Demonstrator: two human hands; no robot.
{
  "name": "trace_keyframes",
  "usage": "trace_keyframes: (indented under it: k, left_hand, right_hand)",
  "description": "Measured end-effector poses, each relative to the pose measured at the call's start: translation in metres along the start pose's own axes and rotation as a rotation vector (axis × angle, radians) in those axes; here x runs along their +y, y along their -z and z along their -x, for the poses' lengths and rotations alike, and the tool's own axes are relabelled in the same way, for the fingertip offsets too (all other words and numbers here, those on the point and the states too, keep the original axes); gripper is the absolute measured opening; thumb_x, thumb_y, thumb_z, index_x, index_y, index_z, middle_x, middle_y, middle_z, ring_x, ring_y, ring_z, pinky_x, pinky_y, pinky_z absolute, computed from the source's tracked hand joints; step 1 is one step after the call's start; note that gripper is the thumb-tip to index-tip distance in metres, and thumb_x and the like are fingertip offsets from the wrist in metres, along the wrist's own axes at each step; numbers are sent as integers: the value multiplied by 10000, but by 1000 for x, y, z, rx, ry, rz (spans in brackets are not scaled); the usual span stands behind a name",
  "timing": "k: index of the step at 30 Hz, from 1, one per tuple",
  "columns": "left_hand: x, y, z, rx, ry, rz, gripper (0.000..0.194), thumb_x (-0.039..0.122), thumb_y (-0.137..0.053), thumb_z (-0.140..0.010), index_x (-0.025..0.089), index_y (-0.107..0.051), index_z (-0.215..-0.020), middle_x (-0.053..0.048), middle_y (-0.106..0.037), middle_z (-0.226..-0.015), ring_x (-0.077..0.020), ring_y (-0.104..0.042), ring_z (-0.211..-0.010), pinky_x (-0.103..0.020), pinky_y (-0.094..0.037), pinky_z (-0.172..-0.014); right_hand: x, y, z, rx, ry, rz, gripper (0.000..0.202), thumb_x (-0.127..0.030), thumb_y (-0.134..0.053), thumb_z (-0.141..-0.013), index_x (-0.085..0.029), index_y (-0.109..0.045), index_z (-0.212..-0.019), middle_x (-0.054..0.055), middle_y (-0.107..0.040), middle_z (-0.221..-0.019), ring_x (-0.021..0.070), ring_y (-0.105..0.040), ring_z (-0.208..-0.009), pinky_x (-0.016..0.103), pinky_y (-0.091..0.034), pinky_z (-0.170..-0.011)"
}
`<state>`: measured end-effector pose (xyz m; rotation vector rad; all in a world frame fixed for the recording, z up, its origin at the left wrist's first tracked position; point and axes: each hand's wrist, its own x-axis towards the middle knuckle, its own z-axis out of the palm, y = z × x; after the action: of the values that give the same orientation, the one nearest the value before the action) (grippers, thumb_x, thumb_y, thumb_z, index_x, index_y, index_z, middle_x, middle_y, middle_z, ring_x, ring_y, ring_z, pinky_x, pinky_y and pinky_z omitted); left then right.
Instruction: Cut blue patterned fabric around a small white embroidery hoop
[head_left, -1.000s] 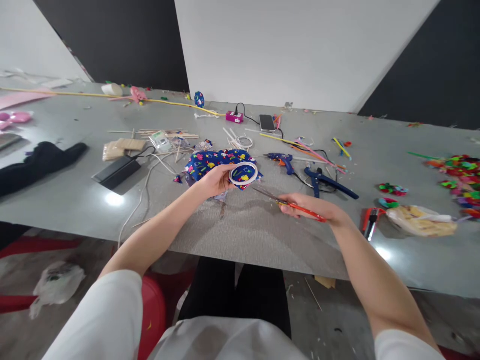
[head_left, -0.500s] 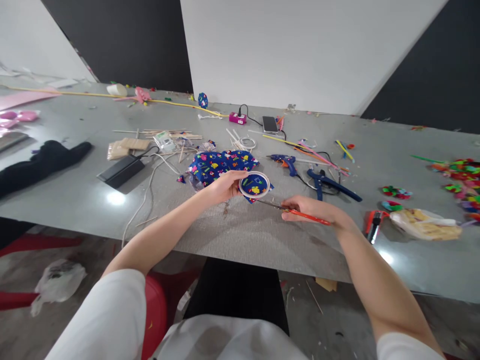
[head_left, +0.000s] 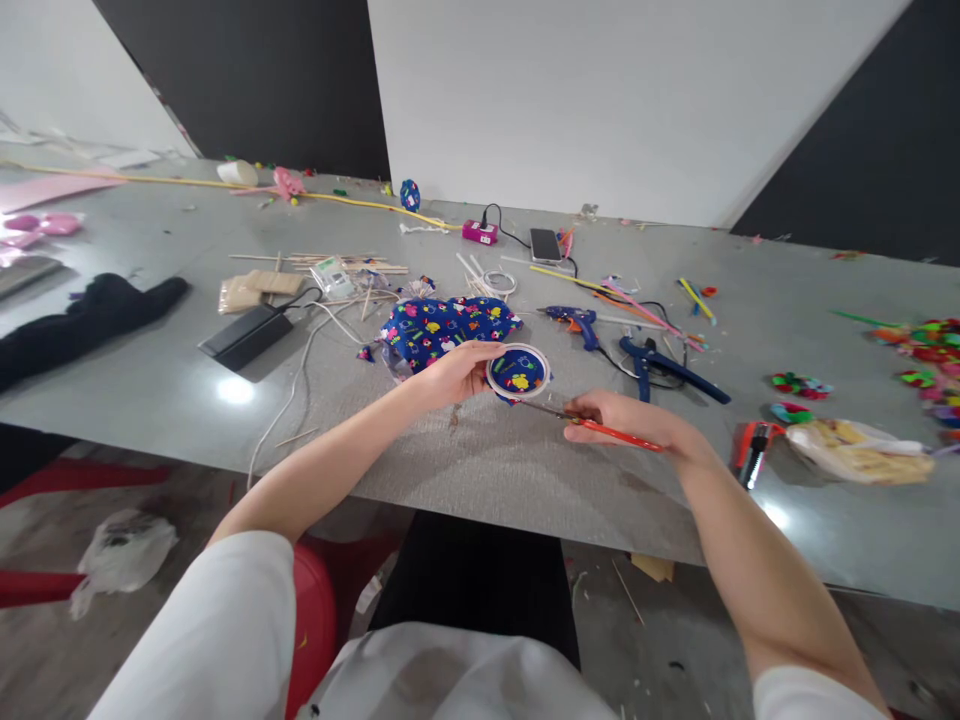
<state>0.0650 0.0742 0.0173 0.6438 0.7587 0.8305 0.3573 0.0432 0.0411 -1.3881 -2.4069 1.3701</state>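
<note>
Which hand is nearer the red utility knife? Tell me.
Right. The right hand, holding the scissors, is to the left of the utility knife; the left hand, gripping the white ring, is much farther left.

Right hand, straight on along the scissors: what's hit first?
Probably the blue patterned cloth in the white ring, at its lower edge, by the tips of the scissors; left hand lies beyond. Depth unclear from one view.

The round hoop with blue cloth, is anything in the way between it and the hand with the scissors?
Nothing I can see; only the scissors, held in the right hand, point towards the hoop.
</note>
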Motion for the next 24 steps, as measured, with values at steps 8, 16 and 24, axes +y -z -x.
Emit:
trace_keyframes:
  k: [8, 16, 24]
  left_hand:
    - [-1, 0, 1, -17, -11, 8, 121, 107, -597, -1017, 97, -716, -1000, -53, -745, -822, -116, -701, -658, -245, -578, -653]
    - [-1, -3, 4, -32, -2, -14, 124, 94, -585, -1021, 99, -707, -1044, -57, -749, -854, -125, -712, -698, -260, -592, -699]
    - [-3, -1, 1, -4, -44, -56, 144, 111, -570, -1037, 109, -708, -1081, -84, -772, -945, -129, -731, -737, -253, -603, -699]
  right_hand:
    - [0, 1, -1, -94, -31, 48, 490, -684, -693, -885, -197, -664, -852, 7, -592, -778, 159, -467, -679, 300, -331, -620]
    - [-13, 1, 1, -101, -37, 15, 471, -661, -743, -846, -198, -660, -830, -4, -556, -752, 153, -438, -667, 304, -299, -610]
    - [-11, 3, 0, -116, -24, 20, 514, -689, -737, -830, -198, -587, -791, -29, -482, -733, 139, -395, -679, 287, -289, -621]
